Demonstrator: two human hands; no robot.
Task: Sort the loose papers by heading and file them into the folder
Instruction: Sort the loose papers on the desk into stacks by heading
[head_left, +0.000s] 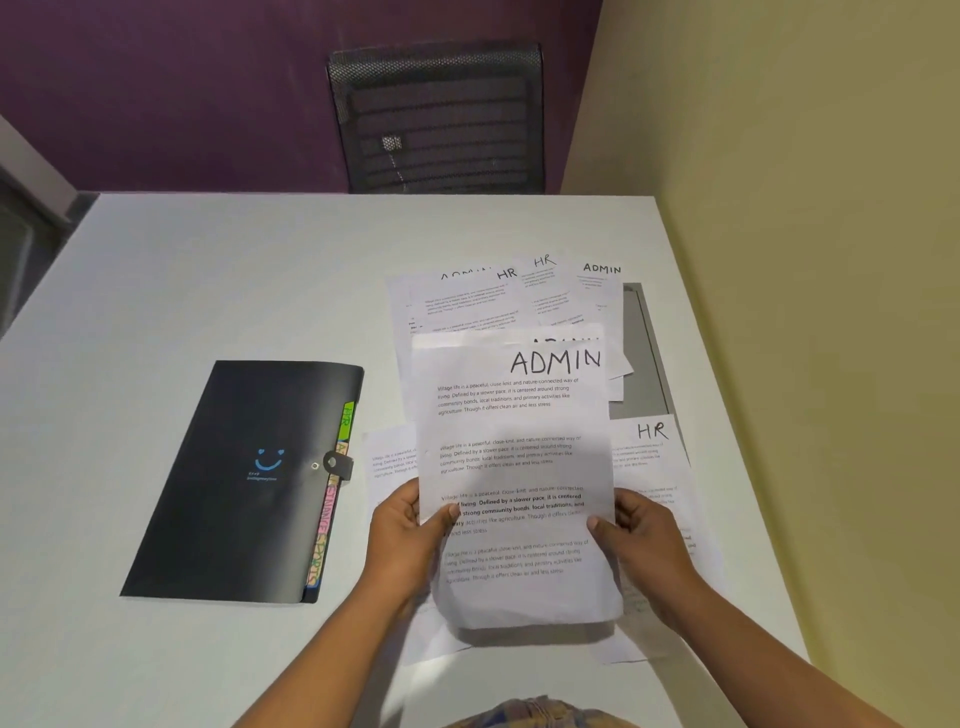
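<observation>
A person's left hand (402, 525) and right hand (636, 530) each pinch a side edge of a white printed sheet (514, 426) headed "ADMIN" in black marker, thumbs on its face, holding it raised just right of the closed black plastic folder (218, 509). The folder lies flat on the white table (208, 270), fastened by a strap (338, 464), a blue smiley (270, 460) on its cover. The coloured tabs (332, 499) along its right edge read "HR" on green and "SPORTS" lower down (those between are not legible). Further right of the folder, under and beyond the held sheet, loose white papers (467, 301) lie overlapped, headed "HR" and "ADMIN".
</observation>
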